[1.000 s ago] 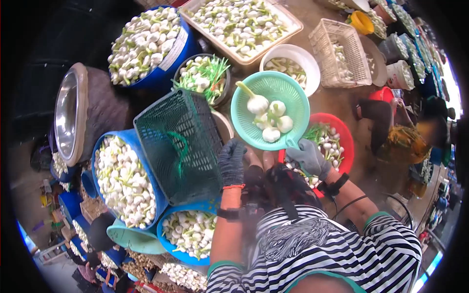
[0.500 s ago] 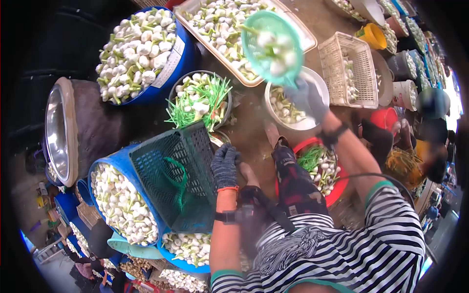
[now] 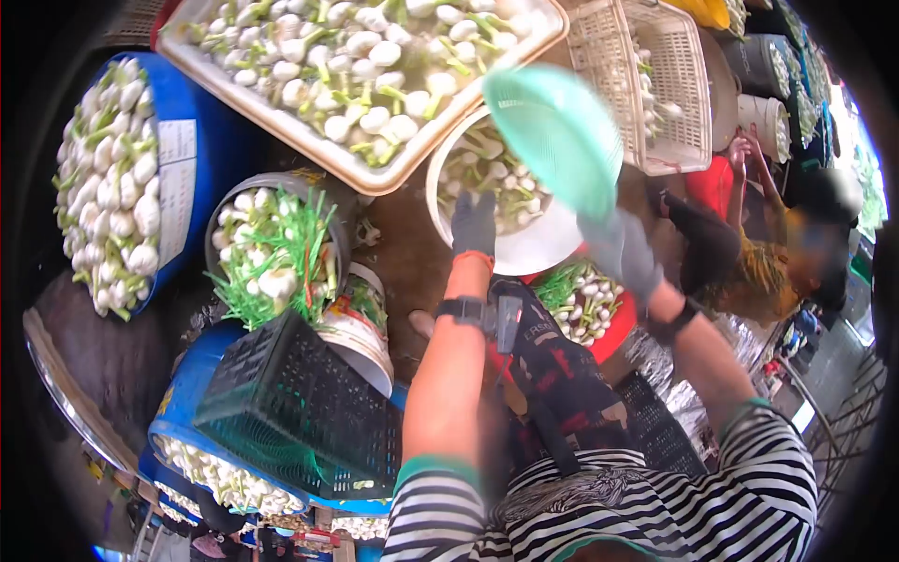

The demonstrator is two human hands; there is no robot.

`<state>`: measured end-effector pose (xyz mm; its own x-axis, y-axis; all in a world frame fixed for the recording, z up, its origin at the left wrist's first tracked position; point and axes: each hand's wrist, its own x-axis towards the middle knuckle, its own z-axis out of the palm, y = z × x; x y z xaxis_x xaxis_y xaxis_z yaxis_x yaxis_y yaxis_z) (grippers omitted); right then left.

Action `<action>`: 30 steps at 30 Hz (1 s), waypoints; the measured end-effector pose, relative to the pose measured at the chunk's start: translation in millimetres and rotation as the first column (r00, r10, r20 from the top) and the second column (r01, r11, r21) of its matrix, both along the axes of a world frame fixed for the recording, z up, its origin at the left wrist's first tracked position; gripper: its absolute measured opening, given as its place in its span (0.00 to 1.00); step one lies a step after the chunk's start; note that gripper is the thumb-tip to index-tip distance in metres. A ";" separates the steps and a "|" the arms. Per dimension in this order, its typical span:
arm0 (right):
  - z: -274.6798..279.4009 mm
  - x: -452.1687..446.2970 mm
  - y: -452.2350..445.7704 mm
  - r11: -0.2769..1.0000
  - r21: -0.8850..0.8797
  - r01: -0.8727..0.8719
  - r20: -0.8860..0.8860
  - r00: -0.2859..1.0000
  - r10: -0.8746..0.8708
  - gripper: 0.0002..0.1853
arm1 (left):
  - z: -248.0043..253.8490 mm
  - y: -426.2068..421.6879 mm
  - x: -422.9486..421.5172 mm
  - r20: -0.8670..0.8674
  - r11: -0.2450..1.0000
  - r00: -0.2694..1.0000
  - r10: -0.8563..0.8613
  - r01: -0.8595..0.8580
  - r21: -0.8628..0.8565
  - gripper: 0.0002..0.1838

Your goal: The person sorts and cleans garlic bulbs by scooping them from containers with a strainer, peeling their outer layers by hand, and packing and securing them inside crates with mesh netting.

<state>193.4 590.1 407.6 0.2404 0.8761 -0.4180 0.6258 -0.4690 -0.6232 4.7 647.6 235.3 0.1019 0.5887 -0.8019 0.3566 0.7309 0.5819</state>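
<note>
My right hand (image 3: 626,255), in a grey glove and blurred by motion, grips the handle of a green plastic strainer (image 3: 557,131). The strainer is tilted over a white basin (image 3: 534,251), and no garlic shows in it from this side. In the basin lie garlic bulbs (image 3: 492,178) with green stems, partly hidden by the strainer. My left hand (image 3: 475,225), also gloved, is at the basin's near left rim with its fingers stretched over the garlic; I see nothing held in it. Beyond the basin stands a large tray (image 3: 375,183) of garlic in water.
A blue barrel (image 3: 192,178) of garlic stands at left, near a grey bucket (image 3: 220,225) with garlic and green strips. A dark crate (image 3: 300,403) rests on another blue barrel. White baskets (image 3: 688,94) stand at right, where another person (image 3: 763,253) sits. A red basin (image 3: 618,328) is by my leg.
My left hand has gone from beside the dark crate to the white basin. The strainer, which held garlic over the tray, is now tipped above the basin. The view has shifted.
</note>
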 end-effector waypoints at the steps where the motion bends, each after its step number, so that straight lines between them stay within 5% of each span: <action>1: 4.9 -5.7 -21.3 0.990 -0.131 -0.049 0.073 0.996 0.059 0.12 | -16.4 -0.5 2.7 -0.129 0.984 0.979 -0.157 0.167 0.068 0.37; 4: -25.9 -2.7 -44.7 0.944 -0.328 -0.048 0.187 0.976 0.115 0.17 | -13.0 3.1 8.6 -0.131 0.970 0.973 0.192 -0.209 -0.124 0.36; 5: -53.1 -2.0 -45.0 0.941 -0.320 0.106 0.235 0.972 -0.029 0.14 | -31.7 5.7 1.8 -0.250 0.990 0.966 0.065 -0.094 -0.109 0.28; 8: -81.9 -0.7 -11.5 0.916 -0.401 -0.019 0.329 0.930 0.164 0.13 | -54.9 -3.8 2.9 -0.414 0.967 0.893 0.179 -0.238 -0.096 0.27; 11: -121.3 2.1 -20.5 0.921 -0.388 0.020 0.303 0.947 0.107 0.11 | -40.1 12.9 10.8 -0.308 0.908 0.937 0.163 -0.265 -0.326 0.30; 14: -116.1 6.8 -12.4 0.912 -0.410 0.009 0.252 0.962 0.103 0.12 | -59.5 -1.7 18.3 -0.252 0.900 0.864 -0.436 0.421 -0.115 0.30; 19: -111.6 15.4 -2.9 0.865 -0.501 -0.006 0.177 0.978 0.109 0.13 | -73.4 -22.3 70.7 -0.445 0.901 0.788 -0.426 0.411 -0.136 0.26; 22: -122.0 20.9 -6.1 0.863 -0.505 0.000 0.133 0.988 0.078 0.14 | -93.4 -15.5 79.7 -0.512 0.785 0.657 -0.553 0.617 -0.056 0.23; 30: -130.3 17.1 -13.6 0.869 -0.488 0.074 0.119 0.993 -0.018 0.15 | -138.3 -7.0 78.9 -0.308 0.479 0.411 -0.858 0.856 -0.194 0.15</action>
<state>210.5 576.5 277.3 0.3433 0.5510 -0.7606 0.6455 -0.7267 -0.2351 83.6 640.6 97.0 0.2941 0.3422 -0.8924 0.9548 -0.0628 0.2905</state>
